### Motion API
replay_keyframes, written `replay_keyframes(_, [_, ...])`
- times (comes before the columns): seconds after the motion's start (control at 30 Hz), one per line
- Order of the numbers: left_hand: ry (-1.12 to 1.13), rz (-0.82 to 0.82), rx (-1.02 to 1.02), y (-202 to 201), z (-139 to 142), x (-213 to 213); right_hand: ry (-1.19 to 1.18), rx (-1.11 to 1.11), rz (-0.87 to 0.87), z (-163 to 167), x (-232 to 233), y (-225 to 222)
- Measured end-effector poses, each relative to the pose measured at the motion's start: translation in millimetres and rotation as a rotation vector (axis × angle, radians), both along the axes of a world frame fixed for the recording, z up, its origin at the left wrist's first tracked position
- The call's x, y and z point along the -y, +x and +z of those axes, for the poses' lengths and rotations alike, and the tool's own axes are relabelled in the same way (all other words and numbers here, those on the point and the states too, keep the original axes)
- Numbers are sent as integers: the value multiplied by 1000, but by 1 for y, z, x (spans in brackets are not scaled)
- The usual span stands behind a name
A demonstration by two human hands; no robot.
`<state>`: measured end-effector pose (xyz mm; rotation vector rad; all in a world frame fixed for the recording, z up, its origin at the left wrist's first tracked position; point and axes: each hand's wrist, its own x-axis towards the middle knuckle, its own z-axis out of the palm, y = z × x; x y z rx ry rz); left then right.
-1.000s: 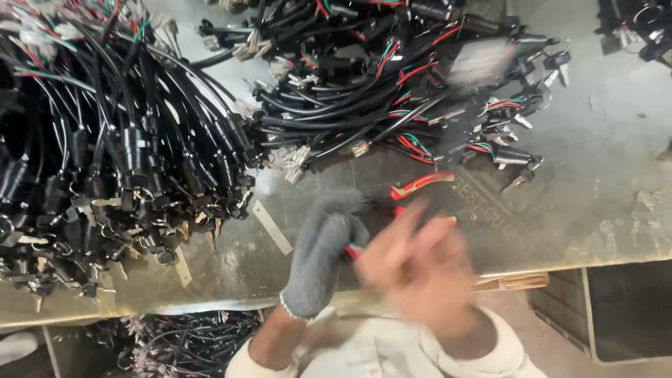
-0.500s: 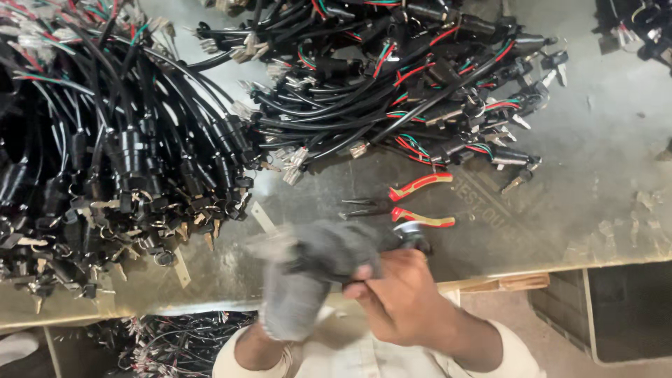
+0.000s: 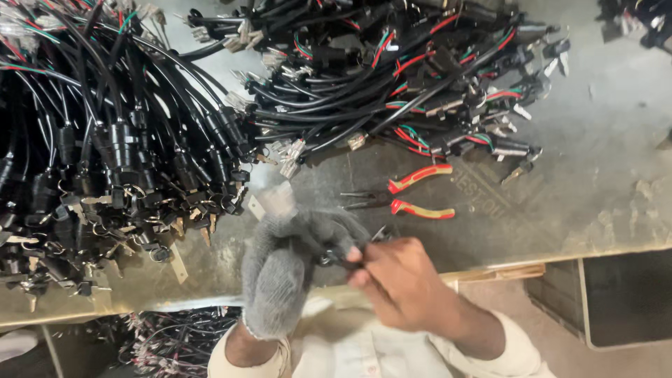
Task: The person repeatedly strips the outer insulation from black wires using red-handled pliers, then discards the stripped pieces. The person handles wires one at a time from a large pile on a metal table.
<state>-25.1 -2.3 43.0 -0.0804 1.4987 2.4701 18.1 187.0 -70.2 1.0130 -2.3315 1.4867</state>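
Left hand (image 3: 283, 276): in a grey knitted glove, fingers curled over a small dark part (image 3: 334, 257) at the near edge of the workbench (image 3: 602, 168); motion blur hides how tightly they close.

Right hand (image 3: 399, 280): bare, fingertips pinched narrow on the same small dark part, meeting the gloved fingers just left of centre. The part itself is too blurred to identify.

Pliers (image 3: 409, 196): red and yellow handles, lying flat on the bench just beyond the hands, handles spread, nose pointing left, touching neither hand.

Large cable bundle (image 3: 105, 140): black leads with plugs and metal tags, heaped on the left part of the bench, near the gloved hand but apart from it.

Second cable heap (image 3: 392, 77): black leads with red, green and white wires, across the far centre of the bench, behind the pliers.

Loose wiring (image 3: 168, 339): below the bench edge, lower left, beside the person's pale sleeve
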Motion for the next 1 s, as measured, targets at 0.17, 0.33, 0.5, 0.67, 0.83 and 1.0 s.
replay_keyframes(0.17, [-378,-101,-420,5,-11,7,259,291,50,21,1,-21])
replay_keyframes(0.33, [-93,137,-76,18,-20,0,-186,300,41,76,-9,-42])
replay_keyframes(0.5, [-361,-302,-491,32,-31,-41,-868,681,262,120,-4,-51])
replay_keyframes(0.67, [-423,-450,-669,30,-37,-46,-958,917,187,146,-73,-46])
replay_keyframes(0.83, [-590,-375,-834,11,-41,-18,-825,565,95,96,-114,-32])
replay_keyframes(1.0, [-67,-380,84,6,-61,10,-975,553,-119,44,-69,-61])
